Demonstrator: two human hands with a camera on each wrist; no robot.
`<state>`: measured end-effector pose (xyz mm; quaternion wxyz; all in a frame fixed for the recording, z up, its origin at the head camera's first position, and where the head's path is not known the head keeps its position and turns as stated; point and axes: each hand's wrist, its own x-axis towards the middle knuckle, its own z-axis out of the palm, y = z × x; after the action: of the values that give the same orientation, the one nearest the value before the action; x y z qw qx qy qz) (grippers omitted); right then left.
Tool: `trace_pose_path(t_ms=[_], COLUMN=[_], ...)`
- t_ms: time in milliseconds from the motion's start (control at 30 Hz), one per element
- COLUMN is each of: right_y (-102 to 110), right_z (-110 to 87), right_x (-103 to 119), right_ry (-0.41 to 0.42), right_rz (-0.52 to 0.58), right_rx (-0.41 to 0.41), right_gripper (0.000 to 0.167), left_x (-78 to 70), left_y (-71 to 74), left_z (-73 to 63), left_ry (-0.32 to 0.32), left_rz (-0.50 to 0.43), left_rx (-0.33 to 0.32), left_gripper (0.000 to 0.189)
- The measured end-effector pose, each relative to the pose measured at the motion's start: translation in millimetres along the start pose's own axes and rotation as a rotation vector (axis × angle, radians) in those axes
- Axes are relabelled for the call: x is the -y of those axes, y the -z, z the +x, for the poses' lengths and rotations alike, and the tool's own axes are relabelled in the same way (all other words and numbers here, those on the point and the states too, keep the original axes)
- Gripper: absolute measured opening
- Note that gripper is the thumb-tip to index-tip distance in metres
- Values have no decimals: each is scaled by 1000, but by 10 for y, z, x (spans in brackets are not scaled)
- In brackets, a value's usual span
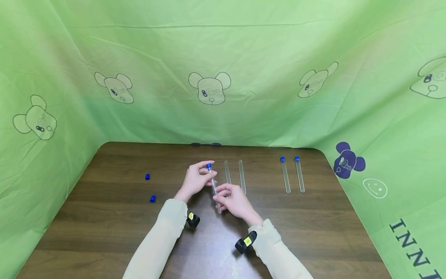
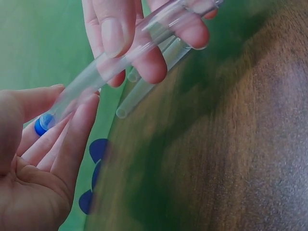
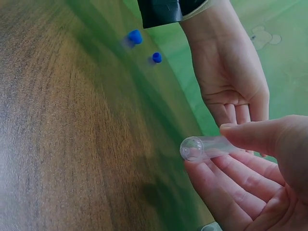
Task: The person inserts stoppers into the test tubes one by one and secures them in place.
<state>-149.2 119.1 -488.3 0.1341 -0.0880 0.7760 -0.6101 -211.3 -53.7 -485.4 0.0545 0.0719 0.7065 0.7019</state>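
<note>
Between my two hands a clear test tube (image 1: 214, 186) with a blue cap (image 1: 209, 165) is held tilted above the table. My left hand (image 1: 198, 178) pinches its upper part just below the cap, thumb on one side and fingers on the other. Lower down, my right hand (image 1: 235, 199) grips the tube near its rounded end (image 3: 191, 149). In the left wrist view the blue cap (image 2: 44, 124) sits at the tube's end beside the left fingers. Two uncapped test tubes, one of them the right-hand tube (image 1: 242, 176), lie just behind my right hand.
Two loose blue caps lie to the left, a farther cap (image 1: 147, 176) and a nearer cap (image 1: 152, 198). On the right lie two capped test tubes, a left one (image 1: 285, 176) and a right one (image 1: 300, 175). A green printed curtain (image 1: 209, 124) surrounds the brown table (image 1: 104, 232).
</note>
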Motion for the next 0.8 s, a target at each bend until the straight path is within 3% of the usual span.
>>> trace_pose_path(t_ms=[800], right_y=[53], right_z=[29], right_x=[1], right_ry=[18], right_rz=[24], right_rx=[-41], right_gripper=[18], left_x=[24], left_y=[-30], left_z=[-2], left_ry=[-31], left_rz=[-30], left_rx=[-5], left_gripper=[39])
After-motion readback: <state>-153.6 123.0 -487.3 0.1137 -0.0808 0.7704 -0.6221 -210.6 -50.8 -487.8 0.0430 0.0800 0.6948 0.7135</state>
